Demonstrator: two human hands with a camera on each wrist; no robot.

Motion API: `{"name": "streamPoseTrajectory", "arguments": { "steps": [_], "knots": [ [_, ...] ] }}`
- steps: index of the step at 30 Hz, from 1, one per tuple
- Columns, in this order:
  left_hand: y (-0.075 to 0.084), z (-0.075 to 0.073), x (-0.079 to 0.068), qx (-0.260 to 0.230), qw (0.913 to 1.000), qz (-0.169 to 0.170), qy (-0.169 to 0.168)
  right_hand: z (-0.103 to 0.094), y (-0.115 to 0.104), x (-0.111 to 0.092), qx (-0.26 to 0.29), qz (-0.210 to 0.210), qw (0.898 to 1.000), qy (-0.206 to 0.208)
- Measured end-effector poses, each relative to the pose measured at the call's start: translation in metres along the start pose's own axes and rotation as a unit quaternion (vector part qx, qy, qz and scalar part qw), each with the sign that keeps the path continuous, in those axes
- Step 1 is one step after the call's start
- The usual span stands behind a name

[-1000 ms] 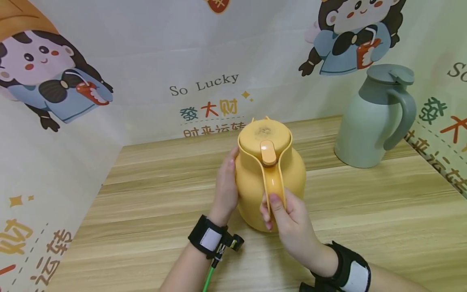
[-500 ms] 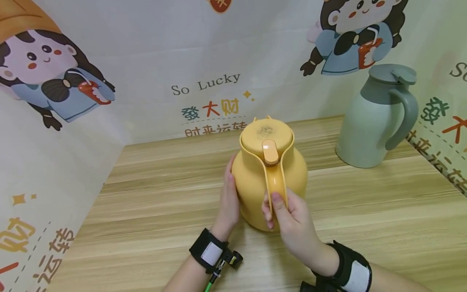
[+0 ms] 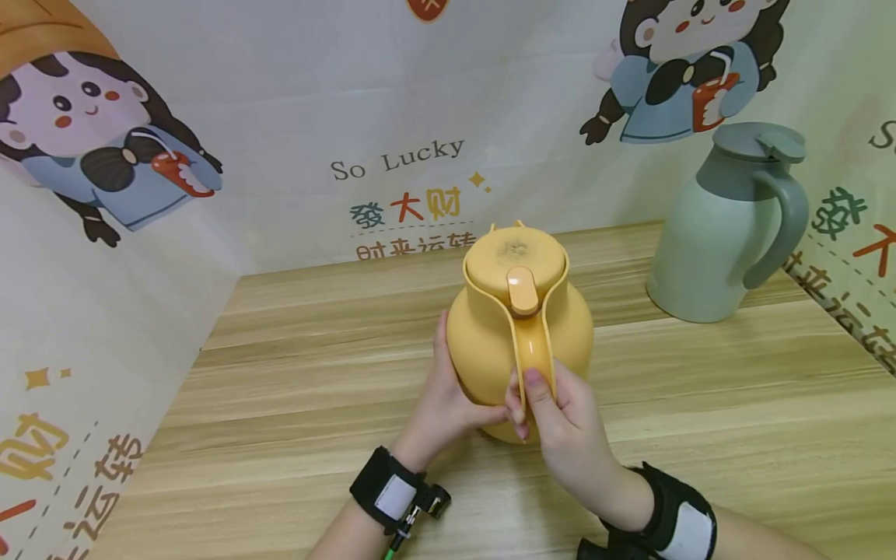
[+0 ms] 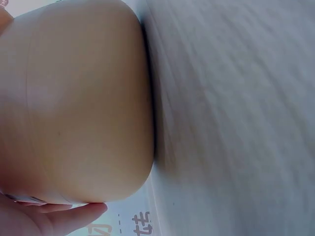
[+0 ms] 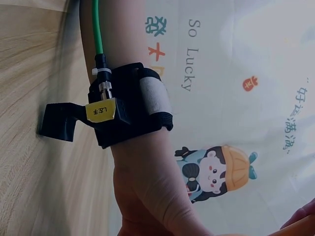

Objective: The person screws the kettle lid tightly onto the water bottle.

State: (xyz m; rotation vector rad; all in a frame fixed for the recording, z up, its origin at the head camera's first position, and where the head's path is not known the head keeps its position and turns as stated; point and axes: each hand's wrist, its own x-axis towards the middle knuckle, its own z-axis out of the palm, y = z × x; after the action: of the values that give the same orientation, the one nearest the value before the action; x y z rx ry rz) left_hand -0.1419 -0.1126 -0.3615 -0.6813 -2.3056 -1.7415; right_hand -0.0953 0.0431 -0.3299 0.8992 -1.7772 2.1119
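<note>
A yellow thermos jug (image 3: 483, 350) with a round lid (image 3: 516, 250) and an orange lever (image 3: 523, 289) stands upright on the table, its handle towards me. My right hand (image 3: 570, 428) grips the lower handle (image 3: 535, 342), thumb on its outer face. Against the jug's left side, my left hand (image 3: 448, 400) spreads round the body, its thumb crossing the front below the belly. In the left wrist view the jug's base (image 4: 133, 98) meets the tabletop, and left fingertips (image 4: 93, 211) show along its far side. The right wrist view shows the left hand's heel (image 5: 157, 196).
A pale green thermos jug (image 3: 703, 241) with a grey-green lid and handle stands at the back right. Printed cloth walls (image 3: 280, 101) edge the wood-grain table (image 3: 315, 350) behind and at both sides. A green cable (image 5: 97, 29) runs along the left forearm.
My left hand has slid lower round the jug, and its thumb has come across the front. The right hand keeps its grip on the handle. The view has shifted slightly.
</note>
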Motion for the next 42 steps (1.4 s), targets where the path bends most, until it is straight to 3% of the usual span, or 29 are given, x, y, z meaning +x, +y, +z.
{"name": "streamPoseTrajectory", "arguments": {
  "steps": [11, 12, 19, 24, 30, 36, 42],
  "knots": [
    [0.007, 0.006, 0.007, 0.01, 0.9999, -0.009, -0.006, -0.008, -0.003, 0.002, 0.0, -0.029, 0.999, 0.017],
    [0.003, 0.007, 0.008, 0.015, 0.9998, -0.01, -0.006, -0.009, -0.003, 0.002, 0.001, -0.025, 0.999, 0.02],
    [0.015, 0.018, 0.015, 0.025, 0.9995, -0.014, -0.015, -0.017, -0.008, 0.004, 0.02, -0.025, 0.998, 0.049],
    [0.015, 0.026, 0.022, 0.026, 0.9995, -0.005, -0.019, -0.025, -0.008, 0.005, 0.011, -0.021, 0.997, 0.071],
    [0.016, 0.034, 0.042, 0.007, 0.999, 0.04, -0.021, -0.036, -0.009, 0.012, -0.014, -0.029, 0.994, 0.1],
    [0.021, 0.04, 0.07, 0.009, 0.9967, 0.077, -0.023, -0.049, -0.012, 0.032, 0.012, -0.069, 0.988, 0.134],
    [0.023, 0.047, 0.094, 0.001, 0.9962, 0.083, -0.026, -0.064, -0.009, 0.05, -0.005, -0.073, 0.981, 0.178]
  ]
}}
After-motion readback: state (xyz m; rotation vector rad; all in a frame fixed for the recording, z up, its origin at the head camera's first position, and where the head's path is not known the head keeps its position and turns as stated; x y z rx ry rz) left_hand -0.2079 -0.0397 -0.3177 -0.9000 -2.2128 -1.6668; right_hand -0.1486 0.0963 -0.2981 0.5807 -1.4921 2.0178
